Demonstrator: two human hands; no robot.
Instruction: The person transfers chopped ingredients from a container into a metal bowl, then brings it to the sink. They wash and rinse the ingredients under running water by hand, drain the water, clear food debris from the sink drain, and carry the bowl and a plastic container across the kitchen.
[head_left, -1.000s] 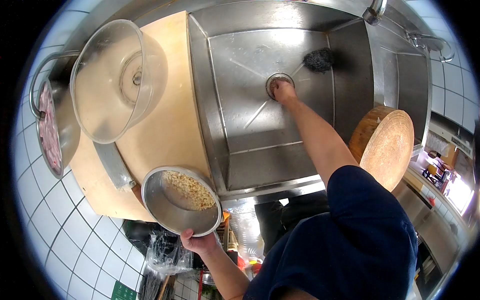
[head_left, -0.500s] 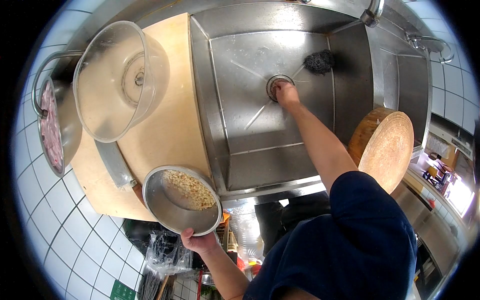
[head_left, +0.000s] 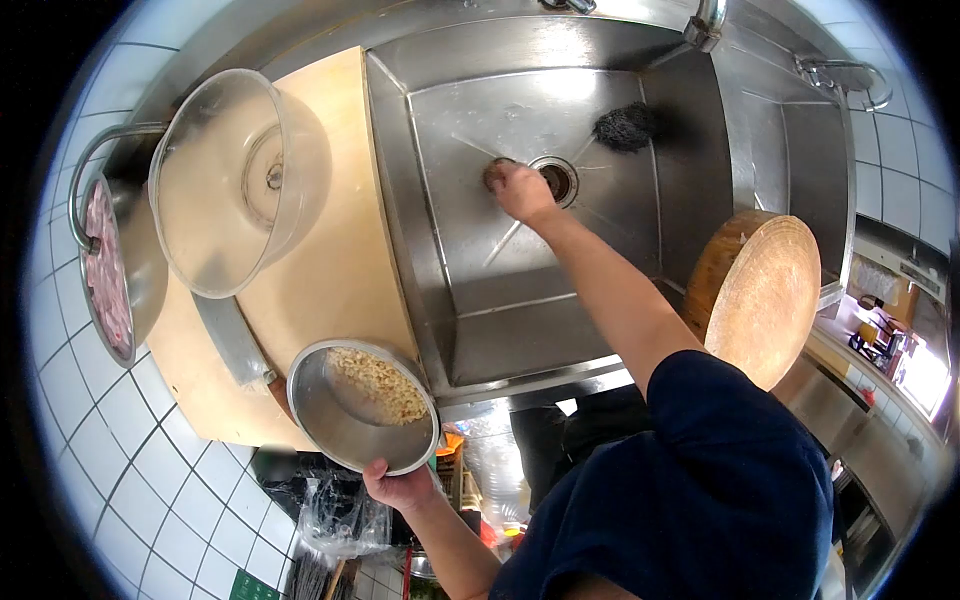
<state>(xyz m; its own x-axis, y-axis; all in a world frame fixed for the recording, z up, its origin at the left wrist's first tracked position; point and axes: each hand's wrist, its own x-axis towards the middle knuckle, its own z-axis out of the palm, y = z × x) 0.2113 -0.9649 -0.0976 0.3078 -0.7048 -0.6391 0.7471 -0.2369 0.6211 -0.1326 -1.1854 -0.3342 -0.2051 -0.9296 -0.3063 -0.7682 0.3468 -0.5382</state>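
My left hand [head_left: 400, 487] grips the lower rim of a steel bowl [head_left: 345, 440], which is tilted over the corner of the wooden board. Chopped pale bits [head_left: 380, 385] lie along the bowl's upper right side. Inside the steel sink, my right hand [head_left: 520, 192] pinches a round brown drain strainer [head_left: 497, 174], just left of the uncovered drain hole [head_left: 556, 182]. Its fingers are closed on the strainer's edge. A dark scouring pad [head_left: 623, 127] rests on the sink floor, up and right of the drain.
On the wooden board [head_left: 340, 240] are a large clear tub [head_left: 215, 190] and a cleaver [head_left: 228, 335]. A steel bowl of pink meat [head_left: 107, 270] stands at the far left. Right of the sink is a round chopping block [head_left: 765, 300]; a faucet [head_left: 706, 25] hangs above.
My right hand has lifted the strainer out of the drain and moved it left, uncovering the hole. My left hand still holds the bowl. The whole view has shifted slightly.
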